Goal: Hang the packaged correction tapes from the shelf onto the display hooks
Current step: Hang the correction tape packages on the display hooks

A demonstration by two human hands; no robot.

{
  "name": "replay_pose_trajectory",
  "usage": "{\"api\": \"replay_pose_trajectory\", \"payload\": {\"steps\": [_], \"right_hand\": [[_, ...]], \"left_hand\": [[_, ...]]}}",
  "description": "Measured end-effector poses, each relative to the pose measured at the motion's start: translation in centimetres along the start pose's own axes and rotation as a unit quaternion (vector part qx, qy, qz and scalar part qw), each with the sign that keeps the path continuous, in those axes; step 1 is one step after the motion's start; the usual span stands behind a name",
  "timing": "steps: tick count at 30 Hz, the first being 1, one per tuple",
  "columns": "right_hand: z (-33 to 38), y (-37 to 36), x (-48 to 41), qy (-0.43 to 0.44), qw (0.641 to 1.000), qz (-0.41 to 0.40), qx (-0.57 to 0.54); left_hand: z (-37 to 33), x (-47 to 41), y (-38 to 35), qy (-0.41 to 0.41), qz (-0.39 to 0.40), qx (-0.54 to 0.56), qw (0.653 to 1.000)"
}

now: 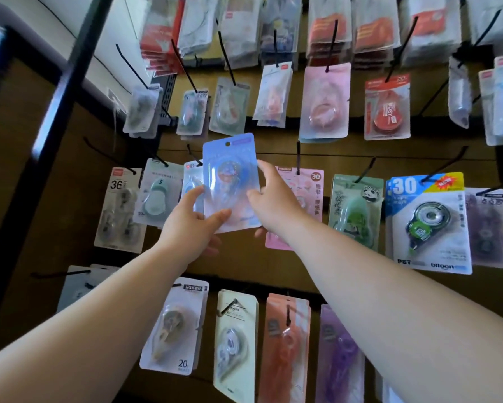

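My left hand (pixel 192 225) pinches the blue pack (pixel 230 175) at its lower left, thumb on front. The pack's upright before the middle row of hung packs (pixel 355 210), hole free. My right hand (pixel 270 205) grips its right edge.

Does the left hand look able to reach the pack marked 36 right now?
Probably not yet: the way to the 36 pack is open, but the left hand grips the blue pack together with the right hand.
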State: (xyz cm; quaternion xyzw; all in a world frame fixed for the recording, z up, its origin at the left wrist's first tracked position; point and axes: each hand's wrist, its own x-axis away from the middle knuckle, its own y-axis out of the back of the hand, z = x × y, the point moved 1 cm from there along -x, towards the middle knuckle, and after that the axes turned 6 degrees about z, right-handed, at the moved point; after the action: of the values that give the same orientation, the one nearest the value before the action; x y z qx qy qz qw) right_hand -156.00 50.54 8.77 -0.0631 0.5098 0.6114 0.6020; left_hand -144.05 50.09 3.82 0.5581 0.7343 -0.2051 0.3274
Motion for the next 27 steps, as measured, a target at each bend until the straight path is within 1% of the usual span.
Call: {"api": "replay_pose_trajectory", "payload": {"steps": [4, 7, 11, 16, 21, 23, 27], "right_hand": [[-1.0, -0.1, -0.2, 0.008, 1.000, -0.005, 0.003], [-1.5, 0.0, -0.5, 0.020, 1.000, -0.001, 0.005], [-1.0, 1.3, -1.6, 0.046, 0.997, 0.000, 0.054], [0.3, 1.6, -3.1, 0.046, 0.996, 0.009, 0.074], [0.1, 1.8, -3.2, 0.025, 0.994, 0.021, 0.106], [0.0, 1.7, -2.7, 0.039, 0.995, 0.014, 0.089], [0.5, 1.5, -1.4, 0.106, 0.993, 0.008, 0.055]], "left_hand": [[0.9, 0.4, -0.8, 0.003, 0.010, 0.005, 1.000], [1.5, 0.7, -1.0, 0.000, 0.017, 0.042, 0.999], [2.1, 0.4, -1.0, -0.005, 0.026, 0.059, 0.998], [2.3, -0.4, -1.1, -0.006, 0.035, 0.067, 0.997], [3.0, -0.1, -1.0, 0.019, 0.059, 0.075, 0.995], [3.0, 0.3, -0.9, 0.006, 0.052, 0.088, 0.995], [2.5, 1.5, -0.7, -0.038, 0.015, 0.094, 0.995]]}}
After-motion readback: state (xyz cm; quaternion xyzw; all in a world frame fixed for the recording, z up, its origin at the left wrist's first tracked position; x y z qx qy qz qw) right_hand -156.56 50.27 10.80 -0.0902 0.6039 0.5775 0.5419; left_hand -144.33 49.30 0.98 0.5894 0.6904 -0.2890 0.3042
